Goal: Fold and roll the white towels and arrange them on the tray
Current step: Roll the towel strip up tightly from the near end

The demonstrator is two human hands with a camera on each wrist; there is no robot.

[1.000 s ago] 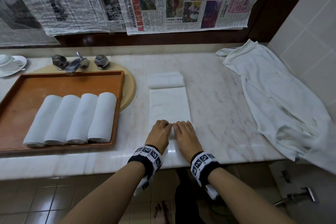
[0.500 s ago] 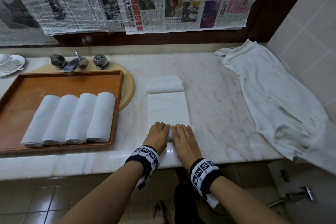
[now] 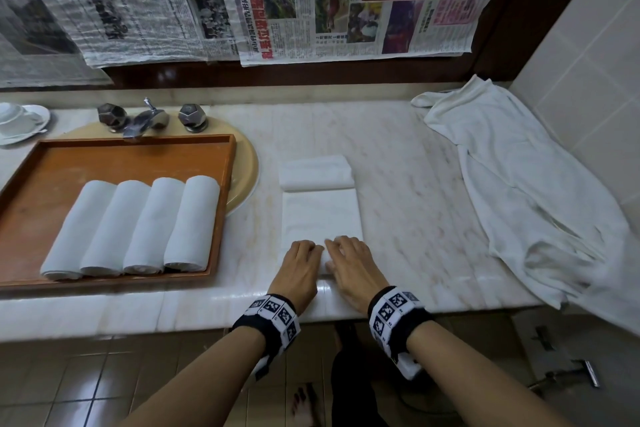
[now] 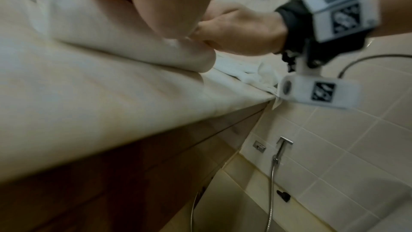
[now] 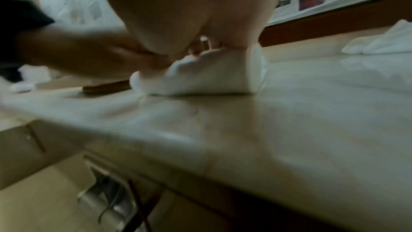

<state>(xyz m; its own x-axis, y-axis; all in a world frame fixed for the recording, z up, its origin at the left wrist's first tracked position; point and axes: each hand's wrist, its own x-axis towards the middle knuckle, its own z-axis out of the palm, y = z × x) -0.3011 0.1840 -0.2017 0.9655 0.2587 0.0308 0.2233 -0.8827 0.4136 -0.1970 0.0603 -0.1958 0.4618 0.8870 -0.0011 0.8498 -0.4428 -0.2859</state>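
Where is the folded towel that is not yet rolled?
In the head view, the folded towel lies mid-counter, right of the tray, beyond the towel being rolled.

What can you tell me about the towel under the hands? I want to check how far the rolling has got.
The towel being rolled is white, soft-looking cloth, folded into a narrow strip lying flat on the marble counter, right of the tray. Its near end is curled into a small roll under the left hand and right hand, whose fingers curl over it; most of the strip is not yet rolled. Its far end meets another folded towel.
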